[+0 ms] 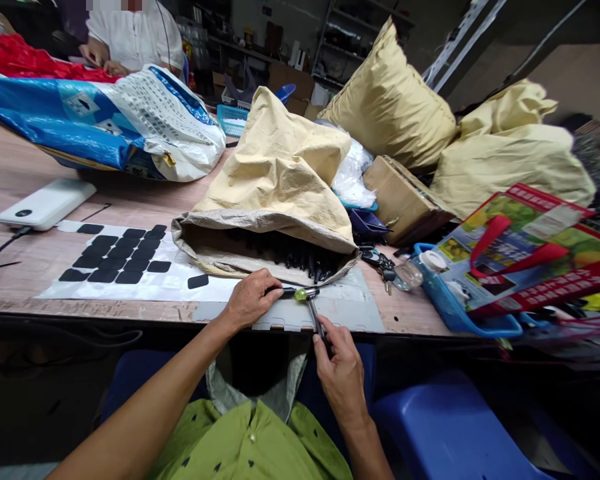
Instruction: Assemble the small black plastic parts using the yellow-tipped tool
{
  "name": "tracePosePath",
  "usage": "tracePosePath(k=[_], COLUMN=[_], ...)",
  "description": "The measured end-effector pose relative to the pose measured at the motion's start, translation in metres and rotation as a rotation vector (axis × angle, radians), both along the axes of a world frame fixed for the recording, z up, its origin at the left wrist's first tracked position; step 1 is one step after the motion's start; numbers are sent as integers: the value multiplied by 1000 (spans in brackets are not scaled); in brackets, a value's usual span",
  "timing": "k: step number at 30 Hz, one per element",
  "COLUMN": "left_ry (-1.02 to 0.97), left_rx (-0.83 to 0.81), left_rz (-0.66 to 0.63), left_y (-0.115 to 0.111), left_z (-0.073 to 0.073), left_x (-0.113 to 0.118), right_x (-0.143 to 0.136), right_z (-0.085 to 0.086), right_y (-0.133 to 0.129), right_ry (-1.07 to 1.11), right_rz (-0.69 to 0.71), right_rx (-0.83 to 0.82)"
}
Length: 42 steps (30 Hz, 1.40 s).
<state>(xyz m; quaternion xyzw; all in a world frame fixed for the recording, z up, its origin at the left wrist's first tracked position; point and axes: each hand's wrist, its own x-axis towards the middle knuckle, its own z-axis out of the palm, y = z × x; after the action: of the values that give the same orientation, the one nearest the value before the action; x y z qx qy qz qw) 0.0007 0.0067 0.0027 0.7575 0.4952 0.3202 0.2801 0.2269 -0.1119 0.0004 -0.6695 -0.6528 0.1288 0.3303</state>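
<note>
My left hand (253, 297) is closed around a slim black rod-shaped piece (287, 293), just in front of the sack's mouth. My right hand (341, 360) grips the dark handle of a small hammer-like tool (313, 313) with a metal shaft. The tool's crosswise head meets the end of the black piece, where a yellow-green part (301, 294) shows; which of the two it belongs to I cannot tell. Beyond both hands, a beige cloth sack (275, 173) lies with its mouth facing me, holding several slim black pieces (313, 263). Under the work is a grey sheet (347, 303).
Black rounded patches (107, 260) lie in rows on a white sheet (55, 288) at left, near a white power bank (47, 203). A blue-and-white bag (175, 127) stands behind. Right are keys (387, 273), a blue basket (437, 297) and a shopping bag (535, 253). Another person (135, 40) sits opposite.
</note>
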Motion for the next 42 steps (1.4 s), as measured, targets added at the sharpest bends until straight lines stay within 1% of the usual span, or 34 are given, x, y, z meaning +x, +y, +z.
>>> tracePosePath(k=[5,9,13,21,24,26,27,29,31,32,33,35,37,39,40,41,42], left_ry=[16,88,129,151,105,14,-40,-115,-87,-35,32,194,367,506,552,582,602], left_rx=[38,64,91,153,156,139,117,38,-68,-119,-169,-282,-425,-538,-560,-565,-563], left_rz=[17,35,16,-60,-63,-108,-153,-289,-425,-462,-463,-376,-236,-127,-96,-84,-87], left_y=[-3,-5,-6,-5,-8,-19,-28,-52,-77,-88,-97,-107,-108,-105,-104,-103,-102], left_z=[0,1,1,-2,2,10,14,19,17,12,3,-21,-52,-80,-91,-99,-103], left_x=[2,4,4,1,1,2,3,5,9,11,12,13,10,4,2,-1,-2], right_x=[-1,-1,-1,0,0,0,0,0,0,0,0,0,0,1,1,1,1], right_z=[-11,-21,-28,-35,-36,-36,-36,-36,-36,-36,-37,-37,-37,-37,-37,-38,-38], right_y=[0,2,1,0,1,1,1,1,1,1,1,1,1,1,2,2,2], right_ry=[80,166,223,221,213,205,201,196,193,192,191,195,202,208,209,209,211], right_rz=[-10,-2,-14,-23,-18,-15,-16,-19,-23,-26,-28,-29,-26,-23,-21,-21,-21], right_rx=[12,37,58,100,117,129,134,142,145,145,144,139,134,135,136,138,140])
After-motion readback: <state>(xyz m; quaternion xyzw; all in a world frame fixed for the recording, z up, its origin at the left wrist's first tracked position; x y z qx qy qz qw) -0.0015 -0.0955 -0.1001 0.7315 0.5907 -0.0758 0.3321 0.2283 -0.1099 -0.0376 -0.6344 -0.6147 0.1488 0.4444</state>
